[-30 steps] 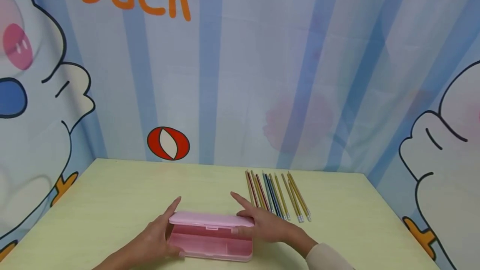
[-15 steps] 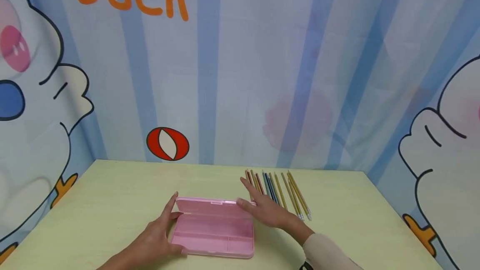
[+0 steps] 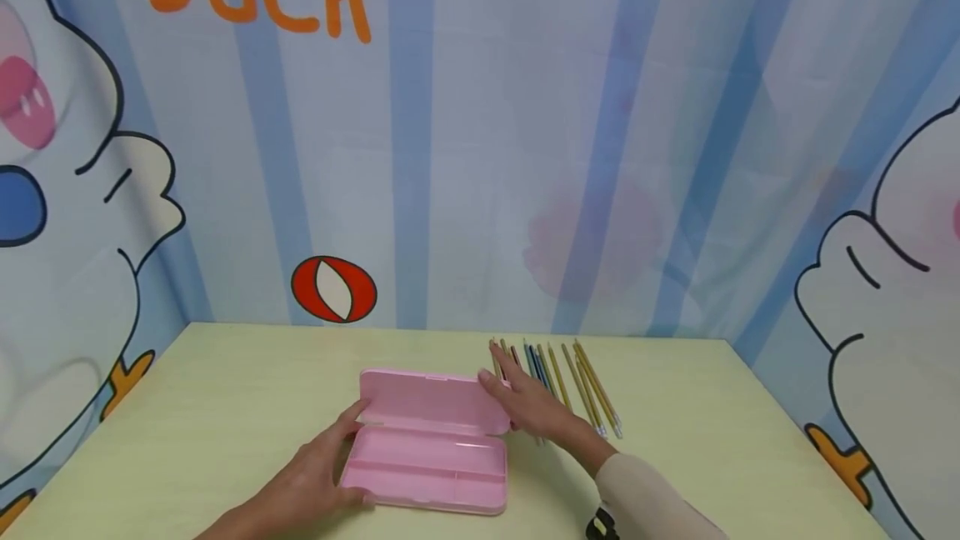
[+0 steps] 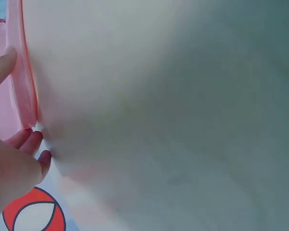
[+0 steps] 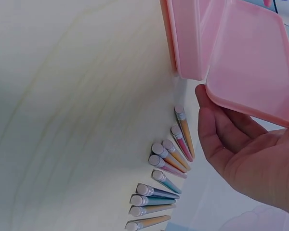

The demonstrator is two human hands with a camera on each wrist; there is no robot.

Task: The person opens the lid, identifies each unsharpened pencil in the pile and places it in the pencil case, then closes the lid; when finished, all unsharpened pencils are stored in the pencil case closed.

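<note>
Cartoon duck backdrop; pale tabletop (image 3: 225, 407). Pink case (image 3: 431, 457) lies open, long axis left-right. Left hand (image 3: 315, 473), fingers relaxed, steadies its left end. Right hand (image 3: 536, 407), fingers straight, touches lid's right edge; pencils (image 3: 577, 382) just beside, nearer it.

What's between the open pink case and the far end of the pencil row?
The right hand, at the case lid and over the nearest pencils, seen in the head view.

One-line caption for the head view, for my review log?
Left hand steadies pink pencil case; right hand touches its raised lid beside pencils.
</note>
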